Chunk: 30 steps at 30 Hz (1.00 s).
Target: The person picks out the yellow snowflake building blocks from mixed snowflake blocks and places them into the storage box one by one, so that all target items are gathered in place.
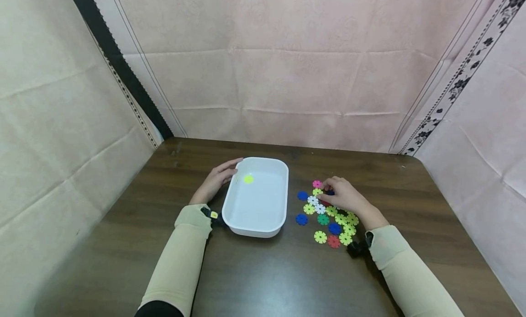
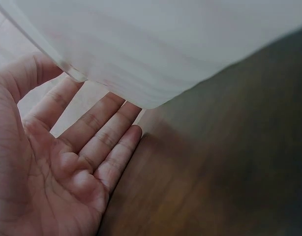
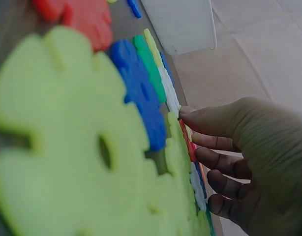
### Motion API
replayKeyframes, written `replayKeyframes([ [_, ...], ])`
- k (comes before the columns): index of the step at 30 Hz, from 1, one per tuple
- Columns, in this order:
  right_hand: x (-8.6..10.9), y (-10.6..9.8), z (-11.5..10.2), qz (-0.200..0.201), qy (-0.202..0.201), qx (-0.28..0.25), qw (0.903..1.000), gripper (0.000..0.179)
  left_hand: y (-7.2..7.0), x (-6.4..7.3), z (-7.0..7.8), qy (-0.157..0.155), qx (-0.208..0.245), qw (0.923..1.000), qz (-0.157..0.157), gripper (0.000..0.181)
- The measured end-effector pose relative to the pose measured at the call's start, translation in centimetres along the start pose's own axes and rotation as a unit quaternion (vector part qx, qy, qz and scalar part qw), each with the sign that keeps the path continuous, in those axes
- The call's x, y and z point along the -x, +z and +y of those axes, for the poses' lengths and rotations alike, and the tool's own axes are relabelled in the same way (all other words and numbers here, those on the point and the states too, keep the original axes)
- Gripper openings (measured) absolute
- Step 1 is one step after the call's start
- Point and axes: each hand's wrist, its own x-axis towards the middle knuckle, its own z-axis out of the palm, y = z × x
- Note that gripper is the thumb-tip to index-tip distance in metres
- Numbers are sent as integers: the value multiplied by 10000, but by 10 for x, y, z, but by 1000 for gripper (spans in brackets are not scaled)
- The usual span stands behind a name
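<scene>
A white plastic tray (image 1: 255, 228) stands on the table with one yellow piece (image 1: 248, 179) near its far left corner. My left hand (image 1: 219, 179) touches the tray's left side, with extended fingers against its wall in the left wrist view. Right of the tray, flower-shaped plastic pieces lie spread out, among them a red one (image 1: 334, 241), a green one (image 1: 323, 219) and a blue one (image 1: 302, 219). My right hand (image 1: 344, 196) is over the far part of this group. Its thumb and bent fingers (image 3: 222, 160) are at the pieces, and I see none lifted.
The dark wooden table (image 1: 255, 276) has its far edge at a pale cloth backdrop (image 1: 287, 79). More cloth hangs at the left and right sides. A pink piece (image 1: 317, 183) lies farthest back in the group, and white pieces (image 1: 319, 208) lie in its middle.
</scene>
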Motion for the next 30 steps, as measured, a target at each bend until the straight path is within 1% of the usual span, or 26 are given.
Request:
replayKeyframes([
  [6, -1, 1, 1, -19, -95, 40, 9999, 31, 0, 0, -1, 19, 12, 10000, 33, 43],
  [10, -2, 1, 1, -71, -79, -13, 9999, 32, -1, 0, -1, 30, -6, 10000, 13, 43],
  [13, -3, 0, 0, -60, -115, -145, 9998, 32, -1, 0, -1, 42, -15, 10000, -6, 43],
  [20, -2, 1, -2, 55, -209, -248, 9995, 19, 0, 0, -1, 66, 60, 10000, 0, 42],
  [26, -1, -3, -10, 163, -201, -466, 9986, 18, 0, -1, -1, 48, 118, 9999, -1, 41],
  [30, -5, -4, -23, 296, -429, -611, 9968, 19, -1, 0, -2, 15, 135, 9999, 6, 42],
])
